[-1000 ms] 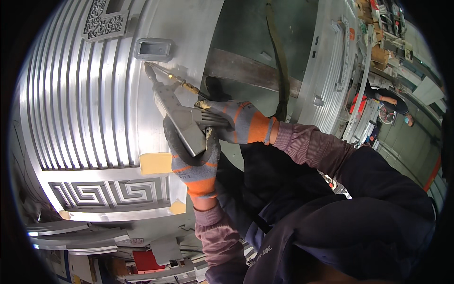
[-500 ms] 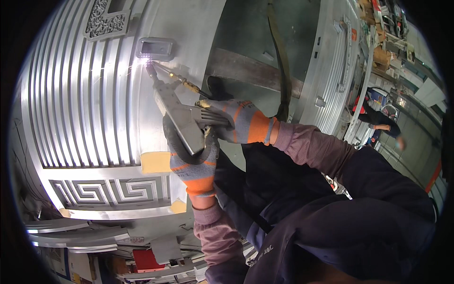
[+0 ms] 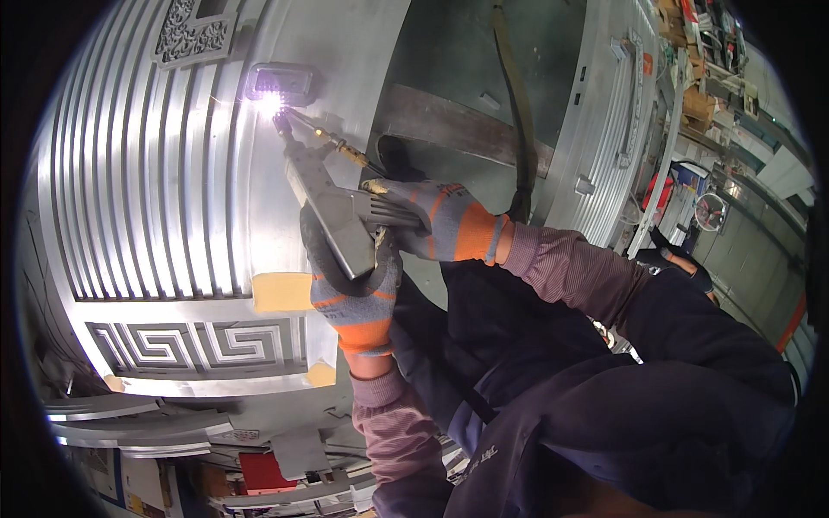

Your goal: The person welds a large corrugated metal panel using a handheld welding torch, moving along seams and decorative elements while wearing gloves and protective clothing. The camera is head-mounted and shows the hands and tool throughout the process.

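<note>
Both my hands wear grey and orange work gloves and grip a grey handheld welding torch (image 3: 324, 203). My left hand (image 3: 352, 281) is wrapped round its rear end from below. My right hand (image 3: 440, 217) closes on its finned side, farther right. A thin brass-fitted wire feed nozzle (image 3: 332, 142) runs beside the tip. At the tip a bright violet-white glare sits on the lower edge of a small rectangular recessed metal fitting (image 3: 294, 84). That fitting lies on a silver metal door panel (image 3: 345, 52) with long ribs. The glare hides the exact contact point.
An ornate scrollwork bracket (image 3: 194, 39) lies at the panel's far left. Below the ribs are a tan pad (image 3: 282, 292) and a Greek-key inset (image 3: 199, 347). A strap (image 3: 518, 112) hangs over the dark gap. Another ribbed panel (image 3: 617, 129) stands right; a person's arm (image 3: 682, 259) shows beyond.
The torch tip has shifted slightly right and up along the fitting's lower edge. Its glare has grown larger and more violet. The other person at the right has moved nearer. My grip is unchanged.
</note>
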Tool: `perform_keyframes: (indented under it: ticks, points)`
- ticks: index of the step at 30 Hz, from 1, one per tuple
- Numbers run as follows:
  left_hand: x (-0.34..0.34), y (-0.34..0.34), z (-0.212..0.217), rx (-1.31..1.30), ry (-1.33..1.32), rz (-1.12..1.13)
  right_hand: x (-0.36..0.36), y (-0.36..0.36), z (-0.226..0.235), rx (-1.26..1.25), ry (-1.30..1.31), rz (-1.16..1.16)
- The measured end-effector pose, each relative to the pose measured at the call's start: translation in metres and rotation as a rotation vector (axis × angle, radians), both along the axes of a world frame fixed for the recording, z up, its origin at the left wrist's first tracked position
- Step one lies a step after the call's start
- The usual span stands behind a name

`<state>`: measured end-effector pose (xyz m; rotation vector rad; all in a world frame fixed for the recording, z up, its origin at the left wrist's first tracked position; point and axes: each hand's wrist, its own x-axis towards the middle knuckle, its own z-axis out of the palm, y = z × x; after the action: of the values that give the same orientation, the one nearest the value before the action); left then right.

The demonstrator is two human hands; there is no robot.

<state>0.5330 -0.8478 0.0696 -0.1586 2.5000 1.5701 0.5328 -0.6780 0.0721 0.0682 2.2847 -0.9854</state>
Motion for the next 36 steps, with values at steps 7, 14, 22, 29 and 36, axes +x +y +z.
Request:
perform_keyframes:
  ticks: [7,14,22,29,36]
  points:
    - [0.008,0.0,-0.004,0.064,-0.074,0.024,0.007,0.002,0.001,0.008,0.049,-0.002]
    - [0.01,0.001,-0.002,0.113,-0.057,0.003,0.014,0.001,0.003,-0.011,0.079,-0.047]
    - [0.011,0.003,0.002,0.096,-0.039,-0.014,0.019,0.002,0.005,-0.016,0.034,-0.06]
    - [0.025,0.004,0.01,0.074,-0.014,0.006,0.028,0.009,0.013,-0.108,0.144,-0.024]
    - [0.003,-0.008,0.004,0.031,0.009,0.046,-0.002,-0.004,0.004,-0.011,0.046,0.049]
